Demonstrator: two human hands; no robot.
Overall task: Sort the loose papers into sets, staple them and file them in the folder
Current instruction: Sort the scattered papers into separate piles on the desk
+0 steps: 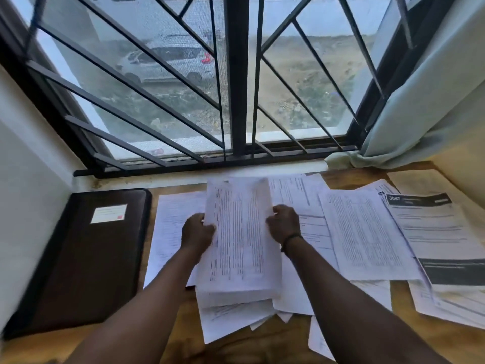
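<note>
Both hands hold one thick stack of printed sheets (240, 240) upright-tilted over the middle of the wooden worktop (262, 345). The left hand (196, 233) curls round the stack's left long edge and the right hand (284, 223) curls round the right edge, thumbs toward the person. Holding both sides this way likely squares the sheets and keeps them from fanning out, which suits gathering one set before stapling. The stack's near end rests on, or just above, the loose papers beneath; I cannot tell which.

More loose papers (364, 232) lie spread and overlapping across the worktop to the right, among them a form with a dark header band (420, 199), so most of the sorting appears still to do. A further sheet (170, 227) lies flat at the left, beside the stack.

The dark brown folder (86, 258) lies closed at the left end of the worktop, well apart from the hands, a white label (109, 213) on its cover. It seems parked out of the way until sets are ready. No stapler shows here.

A barred window (236, 88) stands behind the worktop, and a pale curtain (420, 114) hangs at the right.
</note>
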